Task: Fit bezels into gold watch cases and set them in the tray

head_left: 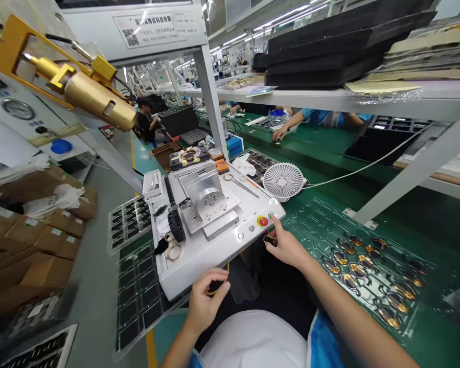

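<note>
My left hand is just off the front edge of the white machine base, its fingers curled around a thin yellow strip whose kind I cannot make out. My right hand reaches the machine's front right corner, and its index fingertip touches the green button. A small dark part with a brownish edge is pinched in the same hand's other fingers. Beside that fingertip sits a red emergency stop button. On the base stands a silver metal fixture; a gold-coloured ring lies at the left.
A clear tray of round dark parts lies at the right. A white fan stands behind the base. Trays of black pieces are at the left. A gold cylinder hangs at upper left. Across the bench, a co-worker's hand works.
</note>
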Demonstrator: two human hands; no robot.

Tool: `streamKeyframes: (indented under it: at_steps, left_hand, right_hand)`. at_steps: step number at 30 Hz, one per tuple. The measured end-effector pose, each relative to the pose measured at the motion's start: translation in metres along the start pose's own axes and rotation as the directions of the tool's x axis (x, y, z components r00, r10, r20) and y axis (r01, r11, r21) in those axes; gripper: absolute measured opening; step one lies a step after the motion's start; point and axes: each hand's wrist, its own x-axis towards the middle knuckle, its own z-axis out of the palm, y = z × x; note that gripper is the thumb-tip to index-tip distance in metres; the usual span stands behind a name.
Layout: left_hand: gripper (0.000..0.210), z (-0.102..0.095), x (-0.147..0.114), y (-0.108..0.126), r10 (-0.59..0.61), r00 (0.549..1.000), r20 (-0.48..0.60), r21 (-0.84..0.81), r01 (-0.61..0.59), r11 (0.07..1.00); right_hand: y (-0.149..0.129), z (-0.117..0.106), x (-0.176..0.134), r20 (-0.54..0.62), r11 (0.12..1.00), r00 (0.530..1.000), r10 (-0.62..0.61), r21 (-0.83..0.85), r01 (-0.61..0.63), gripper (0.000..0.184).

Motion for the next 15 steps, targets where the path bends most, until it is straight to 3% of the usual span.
streamKeyframes:
  at_steps: [3,8,11,13,15]
  left_hand:
    - [0.01,0.003,-0.014,-0.01,-0.072,0.994,0.078,-0.016,0.073,0.997]
    - [0.023,0.013,-0.001,-0.011,-0.237,0.955,0.178,-0.122,0.26,0.958]
    - [0.035,0.028,0.006,-0.004,-0.308,0.913,0.268,-0.283,0.38,0.881]
    - [0.044,0.04,0.008,0.002,-0.317,0.893,0.321,-0.433,0.435,0.789]
    - [0.051,0.05,0.01,0.009,-0.3,0.879,0.369,-0.562,0.469,0.682]
  right_hand:
    - [0.0,0.001,0.004,-0.02,1.0,1.0,-0.019,-0.001,0.019,0.092]
    - [-0.002,-0.012,0.004,-0.047,0.999,0.999,0.01,0.053,-0.008,0.084]
    - [-0.012,-0.015,-0.018,-0.042,0.957,0.999,-0.014,0.289,0.026,0.075]
    - [-0.022,-0.007,-0.038,-0.06,0.861,0.991,-0.121,0.49,0.135,0.078]
    - [-0.032,0.005,-0.058,-0.124,0.772,0.965,-0.23,0.581,0.258,0.087]
